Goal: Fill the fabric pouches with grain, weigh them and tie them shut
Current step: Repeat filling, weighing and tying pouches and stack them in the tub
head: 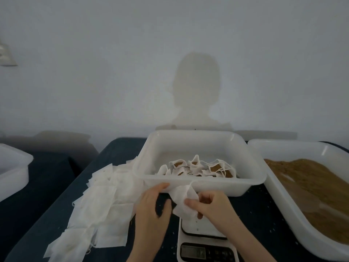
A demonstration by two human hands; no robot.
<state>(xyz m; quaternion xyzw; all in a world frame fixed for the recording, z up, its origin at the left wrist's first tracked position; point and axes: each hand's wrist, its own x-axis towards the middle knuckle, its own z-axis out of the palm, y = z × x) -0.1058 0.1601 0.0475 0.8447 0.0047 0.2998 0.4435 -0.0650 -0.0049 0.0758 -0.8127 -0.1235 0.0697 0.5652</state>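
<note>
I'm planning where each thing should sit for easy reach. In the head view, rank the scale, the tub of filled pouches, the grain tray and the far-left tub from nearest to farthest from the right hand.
From the right hand:
1. Scale, just below it.
2. Tub of filled pouches, just behind.
3. Grain tray, off to the right.
4. Far-left tub, across the table.

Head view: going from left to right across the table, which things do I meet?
White tub at the left edge → heap of empty fabric pouches → tub of filled pouches → big tray of brown grain.
</note>
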